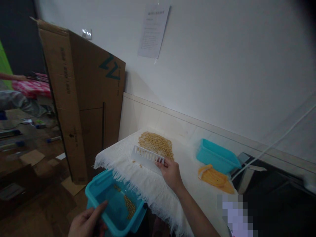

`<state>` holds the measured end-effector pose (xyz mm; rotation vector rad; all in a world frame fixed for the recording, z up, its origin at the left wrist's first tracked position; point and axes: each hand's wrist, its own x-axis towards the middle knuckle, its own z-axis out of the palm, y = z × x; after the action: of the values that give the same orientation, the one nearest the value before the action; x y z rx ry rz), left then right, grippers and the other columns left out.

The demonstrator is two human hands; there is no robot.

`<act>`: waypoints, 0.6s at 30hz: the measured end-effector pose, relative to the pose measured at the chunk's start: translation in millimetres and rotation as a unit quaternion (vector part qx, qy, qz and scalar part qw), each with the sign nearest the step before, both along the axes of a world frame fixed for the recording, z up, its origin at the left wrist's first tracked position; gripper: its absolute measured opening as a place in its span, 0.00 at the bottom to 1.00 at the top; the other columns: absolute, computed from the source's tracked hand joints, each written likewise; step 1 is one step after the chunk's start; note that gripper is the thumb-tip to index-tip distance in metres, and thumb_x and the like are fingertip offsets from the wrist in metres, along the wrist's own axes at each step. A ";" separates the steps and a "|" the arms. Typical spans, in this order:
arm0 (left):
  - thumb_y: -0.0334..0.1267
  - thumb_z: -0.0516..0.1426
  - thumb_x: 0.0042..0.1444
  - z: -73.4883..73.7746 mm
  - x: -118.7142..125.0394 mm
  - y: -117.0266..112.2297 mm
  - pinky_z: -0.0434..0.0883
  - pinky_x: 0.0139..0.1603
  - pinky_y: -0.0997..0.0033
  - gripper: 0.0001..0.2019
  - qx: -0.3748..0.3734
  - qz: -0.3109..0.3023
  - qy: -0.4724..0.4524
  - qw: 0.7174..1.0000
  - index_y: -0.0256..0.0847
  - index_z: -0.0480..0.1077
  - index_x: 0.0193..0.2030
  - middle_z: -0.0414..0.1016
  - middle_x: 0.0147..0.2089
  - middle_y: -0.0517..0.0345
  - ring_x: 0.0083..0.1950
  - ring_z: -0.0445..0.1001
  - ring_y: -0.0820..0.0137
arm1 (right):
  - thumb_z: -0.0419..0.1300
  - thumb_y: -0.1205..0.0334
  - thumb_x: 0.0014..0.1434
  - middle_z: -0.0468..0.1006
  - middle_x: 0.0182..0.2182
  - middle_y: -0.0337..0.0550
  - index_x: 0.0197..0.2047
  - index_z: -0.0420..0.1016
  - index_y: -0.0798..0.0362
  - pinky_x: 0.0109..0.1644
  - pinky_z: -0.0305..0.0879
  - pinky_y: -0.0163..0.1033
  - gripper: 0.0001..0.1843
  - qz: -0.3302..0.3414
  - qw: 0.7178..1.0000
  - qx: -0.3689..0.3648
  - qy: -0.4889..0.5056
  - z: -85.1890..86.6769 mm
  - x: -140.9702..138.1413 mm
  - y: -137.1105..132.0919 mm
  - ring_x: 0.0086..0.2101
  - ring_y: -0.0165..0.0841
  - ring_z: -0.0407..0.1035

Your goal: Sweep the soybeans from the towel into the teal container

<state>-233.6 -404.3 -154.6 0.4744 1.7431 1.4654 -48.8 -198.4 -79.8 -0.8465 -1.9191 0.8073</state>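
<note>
My right hand (171,172) pinches the right end of a white slotted plastic strip (146,161), which stands on edge on the white fringed cloth (128,151). Just behind the strip lies a heap of tan, soybean-like beans (156,142), and a few loose ones are in front of it. Below the cloth's near edge is a turquoise plastic bin (95,182), its far side partly hidden by the fringe. Some beans (129,206) lie on its bottom. My left hand (87,220) grips the bin's near-left rim, thumb on top and the other fingers mostly hidden.
A second turquoise bin (217,157) and an orange cloth (216,178) sit on the right. Along the left stands a tall cardboard box (96,89); beyond it, another person's arm (12,77) shows. A white cable (276,140) slants across the right. The wall closes off the back.
</note>
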 end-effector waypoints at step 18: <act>0.65 0.58 0.39 5.3 3.2 -0.7 0.59 0.17 0.71 0.27 -0.001 0.008 0.001 1.000 0.41 0.66 0.11 0.65 0.08 0.59 0.13 0.61 0.71 | 0.60 0.57 0.56 0.79 0.25 0.40 0.32 0.78 0.56 0.34 0.68 0.34 0.11 -0.028 1.000 0.008 -0.004 -6.2 5.9 -3.0 0.27 0.33 0.72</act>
<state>-230.4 -405.1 -149.4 0.4615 1.7532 1.4758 -42.9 -201.4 -86.0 -0.8906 -1.8978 0.7554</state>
